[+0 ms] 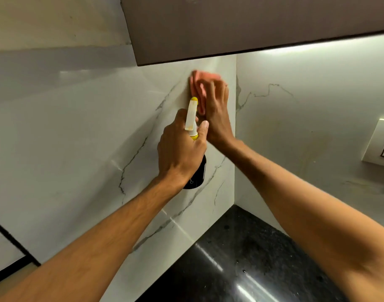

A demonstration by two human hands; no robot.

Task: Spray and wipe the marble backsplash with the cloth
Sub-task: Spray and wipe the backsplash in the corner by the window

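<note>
A white marble backsplash (82, 136) with grey veins runs along the wall and turns a corner. My left hand (180, 149) grips a dark spray bottle (198, 171) by its neck, its white and yellow nozzle (192, 116) pointing up at the wall. My right hand (216, 112) presses a pink cloth (199, 83) flat against the marble just left of the corner, below the cabinet. The cloth looks blurred and is partly covered by my fingers.
A dark brown upper cabinet (230, 25) hangs overhead, close above the cloth. Black polished countertop (241, 258) lies below at the corner. A white switch plate (380, 142) sits on the right wall.
</note>
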